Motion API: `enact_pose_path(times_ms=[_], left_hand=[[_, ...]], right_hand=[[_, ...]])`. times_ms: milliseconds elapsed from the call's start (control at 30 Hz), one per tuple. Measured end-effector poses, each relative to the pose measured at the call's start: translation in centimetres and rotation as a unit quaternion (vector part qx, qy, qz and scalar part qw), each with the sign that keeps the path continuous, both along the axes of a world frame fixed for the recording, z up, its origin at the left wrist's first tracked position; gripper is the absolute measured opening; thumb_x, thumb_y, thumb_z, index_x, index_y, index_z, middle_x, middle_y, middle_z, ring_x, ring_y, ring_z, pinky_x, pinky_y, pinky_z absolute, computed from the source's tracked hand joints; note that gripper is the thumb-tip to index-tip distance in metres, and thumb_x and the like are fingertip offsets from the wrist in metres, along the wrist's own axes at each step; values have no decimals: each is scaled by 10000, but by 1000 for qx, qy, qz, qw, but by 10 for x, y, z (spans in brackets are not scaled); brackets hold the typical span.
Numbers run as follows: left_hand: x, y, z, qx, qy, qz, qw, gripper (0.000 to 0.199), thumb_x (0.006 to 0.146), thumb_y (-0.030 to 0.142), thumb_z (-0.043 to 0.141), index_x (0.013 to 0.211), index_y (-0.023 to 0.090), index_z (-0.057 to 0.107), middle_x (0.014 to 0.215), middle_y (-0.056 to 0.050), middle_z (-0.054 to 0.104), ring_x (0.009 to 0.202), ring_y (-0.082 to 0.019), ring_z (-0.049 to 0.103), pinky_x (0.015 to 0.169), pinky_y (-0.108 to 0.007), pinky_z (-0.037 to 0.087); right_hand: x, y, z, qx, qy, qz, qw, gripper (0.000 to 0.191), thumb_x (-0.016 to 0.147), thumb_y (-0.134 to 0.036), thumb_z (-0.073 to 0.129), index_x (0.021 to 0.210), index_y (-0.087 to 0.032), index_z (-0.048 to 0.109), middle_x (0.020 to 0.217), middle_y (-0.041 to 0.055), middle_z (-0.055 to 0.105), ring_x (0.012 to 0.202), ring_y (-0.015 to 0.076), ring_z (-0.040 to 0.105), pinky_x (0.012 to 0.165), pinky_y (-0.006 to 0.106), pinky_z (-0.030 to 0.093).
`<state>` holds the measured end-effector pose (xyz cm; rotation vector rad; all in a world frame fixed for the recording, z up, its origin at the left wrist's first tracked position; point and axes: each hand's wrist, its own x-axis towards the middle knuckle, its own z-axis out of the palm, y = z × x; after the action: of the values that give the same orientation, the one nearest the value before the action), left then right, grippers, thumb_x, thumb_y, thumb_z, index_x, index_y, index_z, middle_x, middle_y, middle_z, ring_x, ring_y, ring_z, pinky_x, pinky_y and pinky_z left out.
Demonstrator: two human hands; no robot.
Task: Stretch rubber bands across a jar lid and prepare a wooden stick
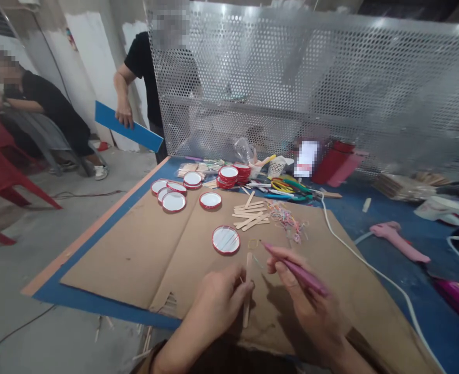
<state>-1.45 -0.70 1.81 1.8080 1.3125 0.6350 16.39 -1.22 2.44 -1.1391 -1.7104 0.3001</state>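
On the sheet of brown corrugated cardboard [136,254] that covers the blue tabletop [440,311], we see our two hands working near its front edge. Our left hand [217,306] pinches a flat pale wooden craft stick [247,291] between thumb and fingers, pressing it lengthwise against the cardboard so that it lies steady. Our right hand [311,306] is closed around a slim purple pen-shaped tool [292,267], held like a pencil with its tip angled toward the stick's far end, just beside a small yellow rubber band [253,243]. A round red-rimmed mirror [226,240] lies flat just beyond, apart from both hands. Farther back, within reach, lie a loose pile of spare wooden sticks [251,214], a scatter of coloured rubber bands [287,217] and more red-rimmed discs [174,201]. A pink glue gun [396,241] rests at the right, its white cord [369,262] trailing across the cardboard. Behind the perforated metal screen [311,83], another person holds a blue board [128,125].
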Motion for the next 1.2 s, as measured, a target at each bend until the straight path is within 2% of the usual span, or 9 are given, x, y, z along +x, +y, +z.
enact_pose_path(times_ms=[100, 233, 400, 500, 633, 767, 867, 1000, 1200], left_hand=[[0, 0, -3, 7, 4, 16, 1000, 187, 887, 291, 478, 719, 215, 513, 694, -11, 648, 653, -168, 574, 584, -239, 320], [2, 1, -6, 3, 4, 25, 1000, 194, 895, 301, 438, 732, 216, 499, 707, -24, 654, 666, -178, 582, 591, -247, 325], [2, 0, -7, -27, -25, 15, 999, 202, 894, 305, 410, 717, 223, 464, 702, -19, 679, 677, -172, 621, 594, -229, 356], [2, 0, -8, -26, -32, 8, 999, 217, 903, 312, 396, 723, 223, 479, 713, -15, 693, 681, -164, 630, 606, -223, 376], [2, 2, -9, -7, -21, 10, 1000, 234, 915, 317, 390, 749, 215, 521, 733, -26, 702, 692, -169, 633, 613, -230, 371], [2, 3, -5, -5, -30, 9, 1000, 221, 914, 312, 417, 762, 209, 542, 696, -15, 670, 651, -162, 600, 600, -230, 354], [2, 3, -3, -5, -13, 18, 1000, 200, 896, 309, 445, 752, 207, 538, 676, -10, 631, 647, -167, 570, 601, -238, 337], [2, 2, -1, -6, 1, 19, 1000, 202, 886, 311, 443, 720, 211, 502, 660, -1, 583, 649, -167, 539, 600, -244, 314], [1, 1, 2, -18, 4, 17, 1000, 174, 876, 299, 446, 733, 212, 493, 675, 4, 569, 660, -165, 535, 598, -242, 314]], right_hand=[[0, 0, -1, 9, -4, 32, 999, 122, 934, -213, 549, 1034, -253, 607, 921, 5, 626, 889, 116, 632, 803, 168, 518], [1, -4, 0, 25, -7, 44, 999, 83, 918, -153, 543, 932, -233, 563, 802, -4, 551, 713, 113, 590, 632, 177, 505], [1, -3, -3, 107, -88, 63, 988, 190, 886, -72, 557, 1016, -210, 574, 769, 7, 611, 682, 137, 607, 630, 242, 513], [-2, -3, -5, 147, -108, 46, 982, 217, 886, -93, 563, 1072, -205, 572, 792, 24, 662, 700, 160, 639, 638, 266, 530], [-3, -6, -5, 69, -94, 30, 993, 162, 912, -145, 536, 1043, -226, 587, 783, 18, 662, 688, 155, 650, 640, 261, 546], [2, -10, -8, 8, -31, 30, 999, 127, 940, -213, 521, 1045, -232, 589, 856, 23, 664, 737, 139, 666, 669, 221, 555], [2, -12, -12, -40, 28, 24, 999, 70, 949, -241, 518, 983, -242, 580, 764, -17, 617, 652, 107, 630, 605, 167, 534], [-7, -15, -13, -30, 57, 7, 998, 35, 941, -246, 535, 948, -243, 570, 748, -23, 616, 662, 102, 623, 615, 156, 532], [-19, -16, -6, -25, 22, -13, 999, 116, 930, -234, 547, 1034, -225, 598, 851, 25, 677, 740, 136, 680, 675, 217, 569]])
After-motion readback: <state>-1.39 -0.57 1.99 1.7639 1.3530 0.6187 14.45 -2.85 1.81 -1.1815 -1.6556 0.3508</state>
